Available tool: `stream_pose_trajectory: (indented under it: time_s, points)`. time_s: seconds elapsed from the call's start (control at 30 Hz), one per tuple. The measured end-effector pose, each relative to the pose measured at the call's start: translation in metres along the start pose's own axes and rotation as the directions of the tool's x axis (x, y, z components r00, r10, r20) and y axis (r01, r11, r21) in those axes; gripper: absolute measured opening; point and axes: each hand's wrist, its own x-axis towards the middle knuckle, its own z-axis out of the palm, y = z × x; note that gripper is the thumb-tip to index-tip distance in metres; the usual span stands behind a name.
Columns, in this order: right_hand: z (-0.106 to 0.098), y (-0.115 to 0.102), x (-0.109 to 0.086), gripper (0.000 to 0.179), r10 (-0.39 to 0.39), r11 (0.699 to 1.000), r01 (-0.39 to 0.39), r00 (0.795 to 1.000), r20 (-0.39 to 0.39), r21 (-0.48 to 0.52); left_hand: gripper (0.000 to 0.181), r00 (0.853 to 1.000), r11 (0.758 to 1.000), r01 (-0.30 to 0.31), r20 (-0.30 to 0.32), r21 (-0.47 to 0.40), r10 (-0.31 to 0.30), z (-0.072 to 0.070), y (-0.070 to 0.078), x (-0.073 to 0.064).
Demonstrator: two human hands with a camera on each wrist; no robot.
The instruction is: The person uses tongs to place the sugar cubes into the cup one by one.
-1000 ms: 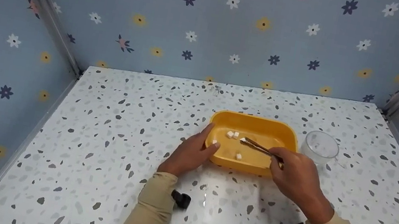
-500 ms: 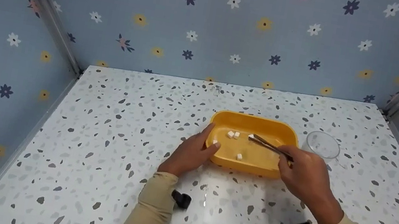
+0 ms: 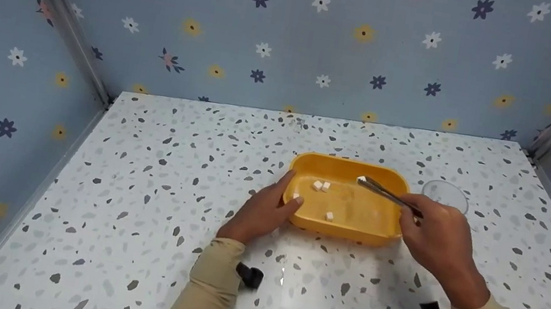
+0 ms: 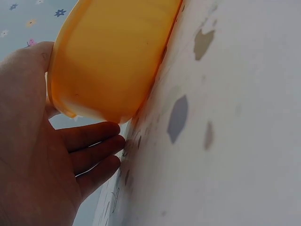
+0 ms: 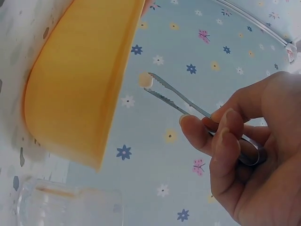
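Observation:
A yellow plastic tub (image 3: 341, 231) stands on the table with several small white cubes (image 3: 329, 216) on its floor. My left hand (image 3: 263, 211) holds the tub's left end, the thumb over the rim and the other fingers along the outside. In my right hand (image 3: 438, 235), metal tweezers (image 5: 186, 100) with serrated tips are pinched between thumb and fingers. Their tips grip one white cube (image 5: 146, 80), raised above the rim in the right wrist view. Beside the tub's right end, a clear glass cup (image 3: 448, 184) is partly covered by my right hand.
The white speckled table (image 3: 164, 186) is enclosed by light blue flower-patterned walls (image 3: 295, 35) at the back and both sides. In the right wrist view, the glass cup (image 5: 70, 207) stands close to the tub.
My right hand has moved right and slightly away from me, carrying the tweezers and the gripped cube from over the tub's middle toward its right end. The left hand keeps its place.

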Motion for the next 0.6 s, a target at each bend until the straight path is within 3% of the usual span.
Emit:
stream_pose_trajectory:
  time_s: [0.6]
  points:
    - [-0.02, 0.01, 0.004, 0.016, 0.045, 0.999, -0.047, 0.998, -0.053, -0.025, 0.076, 1.0, 0.999, 0.027, -0.002, -0.025, -0.027, 0.0, 0.002, -0.002]
